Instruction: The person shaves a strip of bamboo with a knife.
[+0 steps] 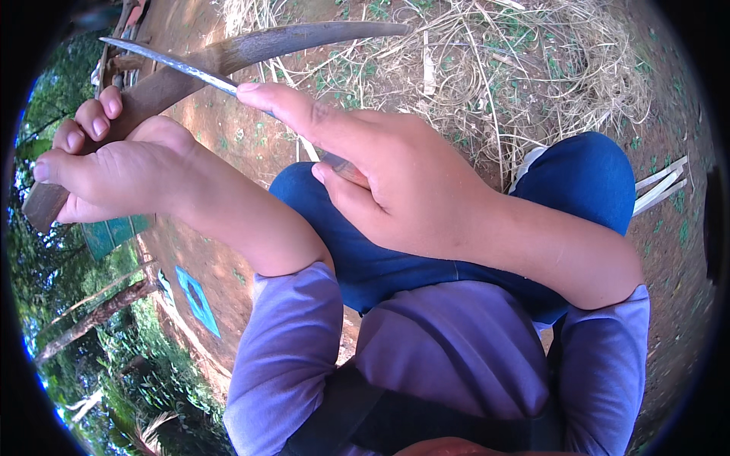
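My left hand (125, 171) is closed around the thick lower part of a long, curved, grey-brown piece of wood or horn (281, 44). The piece slants up to the right and tapers to a narrow tip. In my right hand (411, 182) is a knife (179, 65), its fingers wrapped round a brownish-red handle. The thumb or forefinger lies stretched along the back of the blade. Pointing to the upper left, the blade crosses over the middle of the curved piece; whether its edge touches the surface I cannot tell.
Dry straw and thin pale strips (487, 68) litter the brown ground ahead. My knees in blue trousers (582, 178) are bent below my hands. Pale split strips (660, 186) lie at the right. A blue flat object (198, 302) lies at the left, near branches (99, 319) and green plants.
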`<state>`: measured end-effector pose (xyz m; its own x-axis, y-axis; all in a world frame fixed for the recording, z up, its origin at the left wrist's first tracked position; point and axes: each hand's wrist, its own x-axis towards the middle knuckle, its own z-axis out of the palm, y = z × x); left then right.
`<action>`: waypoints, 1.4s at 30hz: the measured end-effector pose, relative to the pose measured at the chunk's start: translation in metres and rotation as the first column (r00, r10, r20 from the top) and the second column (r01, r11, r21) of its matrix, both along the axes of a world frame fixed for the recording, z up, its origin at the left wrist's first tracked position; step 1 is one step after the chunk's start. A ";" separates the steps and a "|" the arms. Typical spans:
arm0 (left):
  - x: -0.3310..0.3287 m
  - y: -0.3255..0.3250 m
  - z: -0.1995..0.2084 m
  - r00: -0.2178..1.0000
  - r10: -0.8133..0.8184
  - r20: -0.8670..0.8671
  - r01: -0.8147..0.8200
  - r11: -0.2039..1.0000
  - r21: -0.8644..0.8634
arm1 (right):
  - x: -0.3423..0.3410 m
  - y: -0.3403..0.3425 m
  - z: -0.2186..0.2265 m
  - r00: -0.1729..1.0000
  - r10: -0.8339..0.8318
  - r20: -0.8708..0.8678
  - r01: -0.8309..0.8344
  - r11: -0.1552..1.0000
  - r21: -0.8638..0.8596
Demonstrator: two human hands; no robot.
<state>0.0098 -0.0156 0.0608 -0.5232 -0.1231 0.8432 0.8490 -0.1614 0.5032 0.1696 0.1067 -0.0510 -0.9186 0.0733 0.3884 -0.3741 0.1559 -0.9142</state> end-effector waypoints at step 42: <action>-0.012 -0.001 0.001 1.000 -0.010 -0.006 0.010 0.998 0.056 | -0.011 0.012 -0.011 0.992 0.012 0.124 -0.017 0.999 0.041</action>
<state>-0.0019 -0.0162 0.0618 -0.5198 -0.1647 0.8382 0.8500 -0.1976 0.4883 0.1589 0.1183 -0.0620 -0.9607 0.0453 0.2739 -0.2609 0.1907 -0.9463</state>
